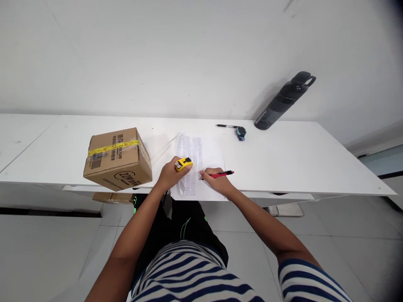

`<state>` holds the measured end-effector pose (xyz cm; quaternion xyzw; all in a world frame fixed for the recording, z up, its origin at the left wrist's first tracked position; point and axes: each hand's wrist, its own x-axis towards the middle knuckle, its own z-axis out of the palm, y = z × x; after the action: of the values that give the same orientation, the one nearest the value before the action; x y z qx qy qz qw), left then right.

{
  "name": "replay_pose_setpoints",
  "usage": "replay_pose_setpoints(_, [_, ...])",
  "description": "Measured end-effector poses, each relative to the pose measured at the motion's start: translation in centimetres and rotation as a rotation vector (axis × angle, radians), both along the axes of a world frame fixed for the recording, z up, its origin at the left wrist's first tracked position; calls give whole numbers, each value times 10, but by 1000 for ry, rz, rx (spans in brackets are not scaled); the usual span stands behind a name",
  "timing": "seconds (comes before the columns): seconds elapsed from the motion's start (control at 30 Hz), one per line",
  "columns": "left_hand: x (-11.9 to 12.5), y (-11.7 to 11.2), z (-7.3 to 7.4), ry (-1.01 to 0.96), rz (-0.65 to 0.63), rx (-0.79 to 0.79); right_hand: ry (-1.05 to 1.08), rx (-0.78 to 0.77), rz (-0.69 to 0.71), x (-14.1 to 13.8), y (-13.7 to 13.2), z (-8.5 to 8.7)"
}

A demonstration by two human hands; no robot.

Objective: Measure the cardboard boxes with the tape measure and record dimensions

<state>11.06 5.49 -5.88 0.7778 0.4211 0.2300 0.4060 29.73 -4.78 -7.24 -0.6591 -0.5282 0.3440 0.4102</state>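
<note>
My left hand [170, 173] is closed around a yellow tape measure [184, 164] with a black part on top, resting over the left side of the paper. A red pen [223, 174] with a black end is gripped in my right hand [217, 179], its writing end down near the sheet. Beneath both hands lies white paper [211, 153], covered on its left and middle with columns of dense handwriting. The paper's near edge reaches the table's front edge. The pen's tip is too small to tell whether it touches the paper.
A taped cardboard box [118, 161] stands at the left on the white table [283, 161]. Behind the paper lie a black pen [227, 126] and a dark watch [241, 133]. A dark bottle [280, 102] stands by the wall at the right.
</note>
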Motion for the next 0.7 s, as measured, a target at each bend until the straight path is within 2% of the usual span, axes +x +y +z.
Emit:
replay_pose_setpoints(0.13, [0, 1, -2, -9, -3, -4, -26, 17, -40, 0, 0, -2])
replay_pose_setpoints(0.3, [0, 0, -1, -14, -7, -11, -12, 10, 28, 2, 0, -4])
replay_pose_setpoints(0.57, [0, 0, 0, -13, 0, -31, -39, 24, -21, 4, 0, -7])
replay_pose_setpoints(0.7, [1, 0, -2, -30, -7, -25, -3, 20, 17, 4, -1, -6])
